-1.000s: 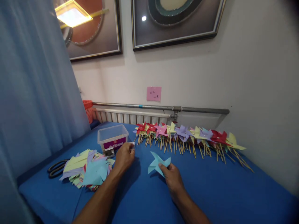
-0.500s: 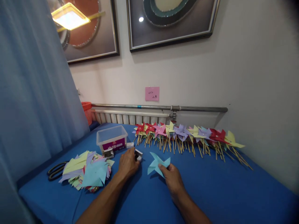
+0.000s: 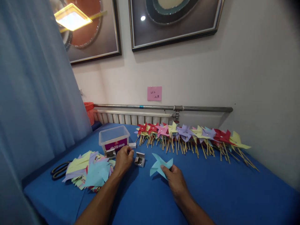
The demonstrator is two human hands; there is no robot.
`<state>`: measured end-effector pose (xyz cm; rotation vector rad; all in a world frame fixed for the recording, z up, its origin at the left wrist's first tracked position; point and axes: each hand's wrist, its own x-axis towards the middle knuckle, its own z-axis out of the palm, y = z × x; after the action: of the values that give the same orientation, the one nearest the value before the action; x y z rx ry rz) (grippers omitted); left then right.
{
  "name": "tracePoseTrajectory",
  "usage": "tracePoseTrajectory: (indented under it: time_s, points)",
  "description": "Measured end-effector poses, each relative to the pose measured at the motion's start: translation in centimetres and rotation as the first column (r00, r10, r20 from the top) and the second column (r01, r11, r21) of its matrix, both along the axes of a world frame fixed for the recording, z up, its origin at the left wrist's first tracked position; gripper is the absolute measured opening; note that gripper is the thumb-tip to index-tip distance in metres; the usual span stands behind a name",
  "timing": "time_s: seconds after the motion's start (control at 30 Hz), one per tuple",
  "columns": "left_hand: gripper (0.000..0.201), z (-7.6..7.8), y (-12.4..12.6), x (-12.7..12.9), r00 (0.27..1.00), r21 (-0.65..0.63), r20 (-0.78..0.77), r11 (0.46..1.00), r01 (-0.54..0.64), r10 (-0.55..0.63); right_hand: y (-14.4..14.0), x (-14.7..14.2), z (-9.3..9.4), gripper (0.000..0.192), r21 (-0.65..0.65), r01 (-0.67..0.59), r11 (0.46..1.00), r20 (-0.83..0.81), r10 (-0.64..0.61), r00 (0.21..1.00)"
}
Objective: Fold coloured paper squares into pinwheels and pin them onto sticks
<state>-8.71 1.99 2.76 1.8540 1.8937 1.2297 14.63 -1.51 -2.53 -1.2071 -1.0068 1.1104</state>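
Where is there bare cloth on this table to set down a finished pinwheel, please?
Free: the blue cloth right of the right hand, in front of the pinwheel row, and the near strip between the forearms. Crowded: the paper pile, scissors, tub and small boxes by the left hand.

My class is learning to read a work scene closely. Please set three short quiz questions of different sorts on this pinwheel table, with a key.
1. True or false: the right hand holds a light blue folded pinwheel.
2. Multiple choice: the scissors lie (a) left of the stack of cut paper, (b) inside the clear plastic box, (c) among the finished pinwheels.
3. Fill in: the small open box lies on the blue cloth between the left hand and the ____ pinwheel.

Key: 1 true; 2 a; 3 light blue.
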Motion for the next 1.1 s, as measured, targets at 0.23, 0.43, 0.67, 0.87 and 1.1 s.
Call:
tracePoseTrajectory:
  time_s: [0.23,0.43,0.67,0.87,1.1]
  points:
    - [0.019,-0.2,-1.2,1.6,0.881,-0.159,-0.389,0.961,0.225,-0.271,0.1,-0.1,-0.3,0.039,-0.003,0.007,1.000,-0.012,-0.007,1.000]
    - [0.021,0.9,-1.8,2.1,0.817,-0.305,-0.480,0.934,0.186,-0.319,0.0,-0.3,0.0,0.039,0.019,-0.018,1.000,-0.036,0.019,0.999]
    - [0.025,1.4,-1.8,1.9,0.815,-0.401,-0.518,0.916,0.037,-0.259,-0.2,-0.2,0.4,0.038,0.001,0.001,1.000,0.003,-0.001,1.000]
    - [0.029,1.1,-1.4,2.3,0.824,-0.406,-0.522,0.914,-0.012,-0.221,-0.1,-0.2,0.3,0.037,-0.007,-0.011,1.000,0.012,0.011,1.000]
    - [0.030,1.0,-0.6,2.0,0.820,-0.417,-0.527,0.909,-0.019,-0.225,0.0,-0.1,0.0,0.039,-0.015,-0.025,1.000,0.007,0.025,1.000]
